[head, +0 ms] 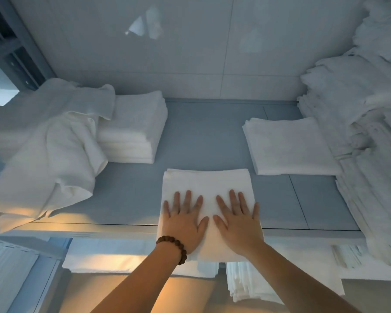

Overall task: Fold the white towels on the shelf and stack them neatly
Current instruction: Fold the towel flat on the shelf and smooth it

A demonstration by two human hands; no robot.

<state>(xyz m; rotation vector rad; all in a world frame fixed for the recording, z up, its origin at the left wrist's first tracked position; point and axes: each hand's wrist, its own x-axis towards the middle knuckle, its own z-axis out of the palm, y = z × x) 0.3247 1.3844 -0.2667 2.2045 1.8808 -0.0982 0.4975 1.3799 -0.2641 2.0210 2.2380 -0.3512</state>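
A folded white towel (pixel 207 184) lies at the front of the grey shelf (pixel 203 132), its near end hanging over the shelf edge. My left hand (pixel 184 219), with a bead bracelet on the wrist, presses flat on the towel's left half, fingers spread. Beside it my right hand (pixel 237 219) presses flat on the right half. A neat stack of folded towels (pixel 136 129) stands at the back left. A single folded towel (pixel 289 145) lies at the back right.
Loose unfolded white towels (pixel 48 150) are heaped at the left and drape over the shelf front. A tall rough pile of white linen (pixel 368 136) fills the right side. More towels (pixel 246 283) sit on the shelf below. A tiled wall (pixel 190 48) closes the back.
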